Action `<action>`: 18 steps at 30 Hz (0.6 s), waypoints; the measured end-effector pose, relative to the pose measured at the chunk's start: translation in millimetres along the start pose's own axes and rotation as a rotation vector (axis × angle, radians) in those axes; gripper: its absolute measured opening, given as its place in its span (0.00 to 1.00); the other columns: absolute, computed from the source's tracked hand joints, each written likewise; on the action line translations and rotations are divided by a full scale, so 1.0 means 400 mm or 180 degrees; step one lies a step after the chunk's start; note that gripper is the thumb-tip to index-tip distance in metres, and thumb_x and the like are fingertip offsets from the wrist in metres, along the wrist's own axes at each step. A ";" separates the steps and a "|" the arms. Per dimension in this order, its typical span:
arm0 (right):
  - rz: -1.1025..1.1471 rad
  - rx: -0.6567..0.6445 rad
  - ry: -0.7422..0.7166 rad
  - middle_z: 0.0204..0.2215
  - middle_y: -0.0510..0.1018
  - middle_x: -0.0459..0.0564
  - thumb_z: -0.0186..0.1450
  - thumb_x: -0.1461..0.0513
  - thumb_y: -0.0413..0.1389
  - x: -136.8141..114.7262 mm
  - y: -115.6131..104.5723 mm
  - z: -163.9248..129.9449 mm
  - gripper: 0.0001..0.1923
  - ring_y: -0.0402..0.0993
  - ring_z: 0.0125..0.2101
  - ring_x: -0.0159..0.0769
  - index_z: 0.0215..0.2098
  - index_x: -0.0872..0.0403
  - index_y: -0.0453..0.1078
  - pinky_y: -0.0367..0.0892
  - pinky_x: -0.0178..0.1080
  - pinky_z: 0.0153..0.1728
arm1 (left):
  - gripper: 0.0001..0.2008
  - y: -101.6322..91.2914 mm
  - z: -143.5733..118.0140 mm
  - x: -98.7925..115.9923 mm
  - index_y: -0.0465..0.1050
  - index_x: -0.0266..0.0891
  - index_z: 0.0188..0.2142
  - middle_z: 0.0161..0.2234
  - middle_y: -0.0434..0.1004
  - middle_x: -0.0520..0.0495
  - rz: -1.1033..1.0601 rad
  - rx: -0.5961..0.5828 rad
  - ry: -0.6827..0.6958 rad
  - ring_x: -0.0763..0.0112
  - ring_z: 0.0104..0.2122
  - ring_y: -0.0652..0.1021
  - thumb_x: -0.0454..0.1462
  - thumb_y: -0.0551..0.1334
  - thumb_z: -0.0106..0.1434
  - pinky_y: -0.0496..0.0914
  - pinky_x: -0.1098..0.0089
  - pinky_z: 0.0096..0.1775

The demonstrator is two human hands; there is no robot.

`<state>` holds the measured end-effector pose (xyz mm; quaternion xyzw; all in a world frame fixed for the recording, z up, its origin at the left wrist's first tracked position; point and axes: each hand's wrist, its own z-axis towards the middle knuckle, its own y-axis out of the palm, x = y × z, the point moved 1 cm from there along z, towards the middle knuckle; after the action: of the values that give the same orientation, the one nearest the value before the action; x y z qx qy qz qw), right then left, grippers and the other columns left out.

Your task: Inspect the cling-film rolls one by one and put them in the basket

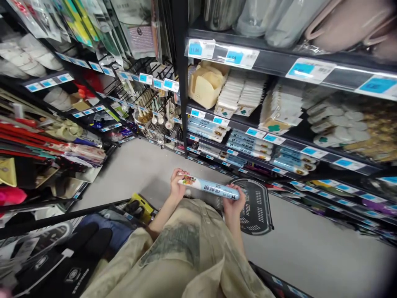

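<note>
Both hands hold one long, narrow box (209,186), pale blue with printed characters along its side and a colourful food picture at its left end, level and crosswise in front of the person's body, above the grey floor (310,248) of a shop aisle. The left hand (177,187) wraps the left end, its grip clenched on the box with fingers curled over the top edge; the right hand (233,203) grasps the right end from below, fingertips curled over the box. Just beyond the right hand, a black plastic shopping basket (257,207) stands on the floor, near the foot of the right shelving. On that right shelving (279,58), the middle shelves carry rows of similar blue boxes (248,145) lying on their sides, with blue-and-white price tags (235,57) along the shelf edges. Higher up stand cream-coloured plastic holders (206,85) and packs of white items (242,95). To the far left, wire racks (145,99) hold small utensils, and the left shelves show red and mixed packaged goods (37,140). The person's beige patterned garment (186,252) fills the near centre.
</note>
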<state>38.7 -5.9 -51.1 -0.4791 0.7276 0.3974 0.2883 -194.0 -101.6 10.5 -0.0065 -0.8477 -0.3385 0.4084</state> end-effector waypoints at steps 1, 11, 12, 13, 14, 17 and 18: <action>-0.0020 -0.0001 -0.0006 0.31 0.70 0.47 0.61 0.52 0.55 0.001 0.003 -0.003 0.11 0.76 0.40 0.39 0.33 0.47 0.59 0.74 0.51 0.52 | 0.13 -0.001 0.002 0.004 0.68 0.40 0.34 0.31 0.70 0.53 -0.0009 -0.0037 0.0002 0.68 0.36 0.77 0.33 0.65 0.47 0.72 0.61 0.50; 0.1264 0.0076 -0.0764 0.24 0.66 0.39 0.50 0.65 0.63 -0.197 -0.012 -0.007 0.14 0.69 0.26 0.29 0.27 0.52 0.61 0.76 0.40 0.37 | 0.19 -0.030 0.059 0.001 0.78 0.39 0.48 0.56 0.75 0.38 0.2575 -0.1881 -0.0082 0.54 0.58 0.74 0.42 0.70 0.58 0.68 0.57 0.59; 0.1059 -0.0082 -0.1012 0.24 0.67 0.40 0.51 0.65 0.64 -0.229 -0.007 -0.014 0.13 0.69 0.26 0.30 0.27 0.52 0.63 0.75 0.41 0.37 | 0.21 -0.035 0.066 0.006 0.78 0.40 0.51 0.58 0.74 0.37 0.3041 -0.2196 0.0132 0.54 0.60 0.73 0.41 0.70 0.58 0.66 0.55 0.61; 0.0756 -0.0295 -0.1238 0.24 0.68 0.40 0.52 0.65 0.65 -0.256 0.003 -0.023 0.11 0.70 0.27 0.31 0.27 0.52 0.65 0.74 0.41 0.37 | 0.23 -0.037 0.072 0.011 0.77 0.40 0.53 0.59 0.73 0.37 0.3397 -0.2484 0.0294 0.54 0.61 0.72 0.41 0.70 0.58 0.64 0.55 0.63; 0.0351 -0.0552 -0.1436 0.24 0.69 0.42 0.53 0.64 0.65 -0.277 0.016 -0.035 0.10 0.71 0.27 0.33 0.28 0.52 0.68 0.73 0.41 0.36 | 0.26 -0.037 0.075 0.013 0.75 0.41 0.56 0.60 0.73 0.37 0.3639 -0.2726 0.0378 0.54 0.61 0.72 0.40 0.70 0.59 0.63 0.54 0.64; -0.1108 -0.1346 -0.1884 0.26 0.75 0.47 0.57 0.64 0.65 -0.292 0.078 -0.083 0.05 0.72 0.29 0.36 0.28 0.53 0.73 0.69 0.40 0.33 | 0.35 -0.013 0.072 -0.001 0.68 0.43 0.65 0.63 0.69 0.37 0.3900 -0.3258 0.0226 0.53 0.62 0.71 0.41 0.71 0.58 0.64 0.54 0.64; -0.1536 -0.1571 -0.1982 0.27 0.76 0.48 0.57 0.65 0.64 -0.281 0.102 -0.103 0.04 0.72 0.29 0.36 0.29 0.53 0.74 0.68 0.39 0.33 | 0.39 0.003 0.065 -0.014 0.66 0.43 0.67 0.65 0.68 0.38 0.3861 -0.3400 0.0135 0.53 0.63 0.70 0.41 0.72 0.57 0.65 0.55 0.63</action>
<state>41.6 20.8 72.5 -0.5469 0.3579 0.6051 0.4546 -208.0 -84.1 -4.0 -0.6531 -0.4124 -0.4173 0.4788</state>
